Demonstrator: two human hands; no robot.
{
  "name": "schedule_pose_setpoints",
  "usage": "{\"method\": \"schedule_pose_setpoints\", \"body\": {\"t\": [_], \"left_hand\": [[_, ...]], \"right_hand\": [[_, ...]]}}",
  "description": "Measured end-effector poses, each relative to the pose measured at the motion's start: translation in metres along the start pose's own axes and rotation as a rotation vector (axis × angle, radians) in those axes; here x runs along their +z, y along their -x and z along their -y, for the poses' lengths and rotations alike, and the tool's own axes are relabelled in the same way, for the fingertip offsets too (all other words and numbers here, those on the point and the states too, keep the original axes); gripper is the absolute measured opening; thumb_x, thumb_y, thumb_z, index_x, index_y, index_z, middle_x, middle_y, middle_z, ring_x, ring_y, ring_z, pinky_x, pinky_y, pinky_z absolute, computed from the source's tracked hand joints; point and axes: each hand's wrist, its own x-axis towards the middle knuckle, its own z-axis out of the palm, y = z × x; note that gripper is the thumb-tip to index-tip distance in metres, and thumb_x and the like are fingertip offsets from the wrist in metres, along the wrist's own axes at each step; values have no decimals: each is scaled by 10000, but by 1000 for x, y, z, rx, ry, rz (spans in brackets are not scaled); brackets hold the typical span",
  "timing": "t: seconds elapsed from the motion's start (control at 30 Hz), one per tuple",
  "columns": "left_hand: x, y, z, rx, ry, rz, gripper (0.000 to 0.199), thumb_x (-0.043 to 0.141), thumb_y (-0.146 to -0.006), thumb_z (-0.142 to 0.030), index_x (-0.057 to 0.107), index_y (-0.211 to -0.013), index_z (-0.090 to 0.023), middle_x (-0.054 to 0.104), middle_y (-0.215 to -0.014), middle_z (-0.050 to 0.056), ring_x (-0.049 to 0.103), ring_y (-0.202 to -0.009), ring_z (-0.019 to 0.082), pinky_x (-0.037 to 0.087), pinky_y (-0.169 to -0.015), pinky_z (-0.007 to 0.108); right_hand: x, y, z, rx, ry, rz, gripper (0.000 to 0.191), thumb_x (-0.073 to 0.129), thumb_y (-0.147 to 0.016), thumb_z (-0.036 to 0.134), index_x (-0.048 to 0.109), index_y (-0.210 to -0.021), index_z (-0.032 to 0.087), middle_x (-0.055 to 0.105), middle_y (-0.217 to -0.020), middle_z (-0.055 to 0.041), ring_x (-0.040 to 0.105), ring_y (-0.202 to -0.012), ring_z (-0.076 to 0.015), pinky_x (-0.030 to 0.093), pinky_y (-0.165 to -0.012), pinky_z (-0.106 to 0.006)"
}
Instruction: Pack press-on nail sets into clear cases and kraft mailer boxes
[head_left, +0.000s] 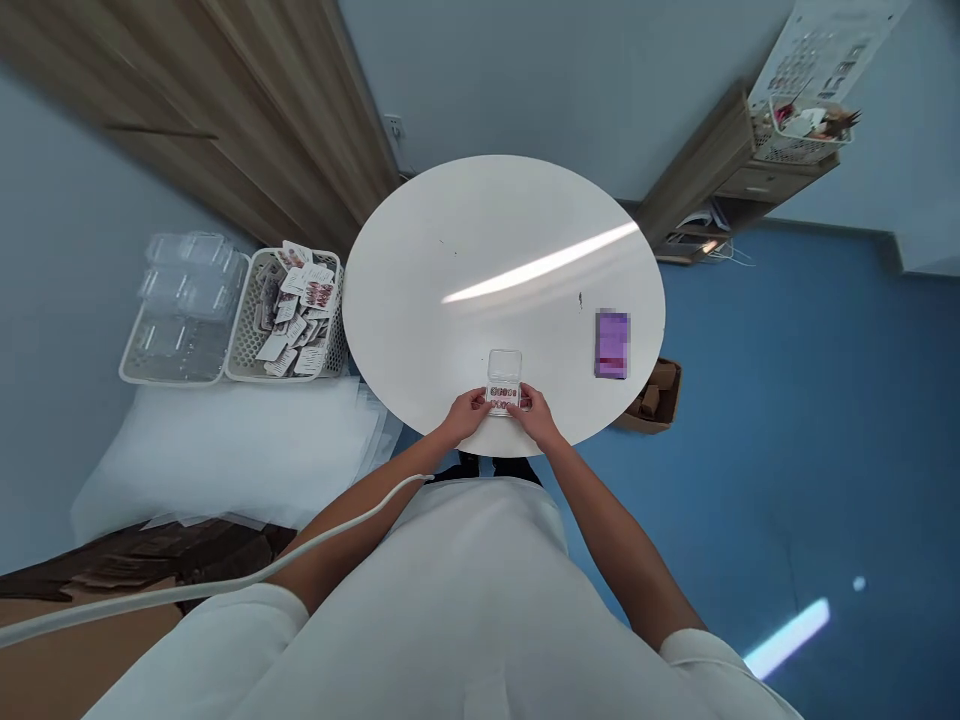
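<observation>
A small clear plastic case (504, 380), open with its lid laid back and small reddish pieces seen in its near half, is held at the near edge of the round white surface (465, 230). It is gripped on one side by the left hand (469, 411) and on the other by the right hand (531, 407), fingers closed on it. A purple card (612, 344) lies well apart to the right. Two baskets (289, 315) are set beside the surface at the left.
</observation>
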Motion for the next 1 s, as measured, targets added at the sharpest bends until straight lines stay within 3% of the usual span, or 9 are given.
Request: {"method": "schedule_pose_setpoints", "body": {"t": [0.2,0.37,0.5,0.57,0.73,0.9,1.0], "left_hand": [[-26,28,0,-47,305,-32,382,611,-681,-314,560,-1030,-166,597,-906,51,530,-691,101,433,-648,253],[-50,47,-10,21,433,67,396,668,-645,-332,542,-982,-167,632,-770,18,551,-666,93,417,-658,240],[-64,58,-16,20,520,158,445,707,-622,-306,505,-992,-163,654,-796,38,593,-728,121,428,-725,278],[-68,63,-19,1,558,206,472,712,-624,-299,490,-1020,-167,657,-828,54,605,-752,134,435,-734,294],[-66,68,-23,-41,577,243,456,731,-609,-278,534,-998,-147,657,-865,82,605,-743,126,439,-694,261],[-62,70,-25,-73,639,258,366,743,-594,-264,604,-909,-139,652,-859,66,588,-715,100,442,-687,241],[-61,71,-25,-74,665,262,333,748,-589,-248,623,-880,-145,650,-841,51,583,-698,89,446,-681,234]], "right_hand": [[22,37,17,-81,-278,-11,550,653,-609,295,500,-1134,237,518,-1120,-58,541,-893,-160,461,-791,-321],[35,61,32,-125,-451,-16,419,636,-646,327,550,-1046,238,560,-1063,-43,573,-808,-134,474,-737,-299],[34,67,40,-82,-521,-59,291,624,-666,374,599,-915,224,612,-957,-26,575,-753,-122,477,-668,-264],[30,65,44,-48,-586,-42,285,624,-673,396,601,-905,233,617,-951,-19,583,-730,-117,480,-651,-256],[17,56,58,47,-649,180,330,571,-712,476,610,-904,211,636,-982,-55,614,-728,-145,498,-643,-287],[8,53,68,51,-541,195,330,672,-651,346,589,-951,238,653,-973,-34,618,-734,-139,498,-648,-279],[6,53,70,51,-513,206,329,655,-663,369,584,-958,243,648,-996,-38,620,-748,-144,500,-644,-286]]}}
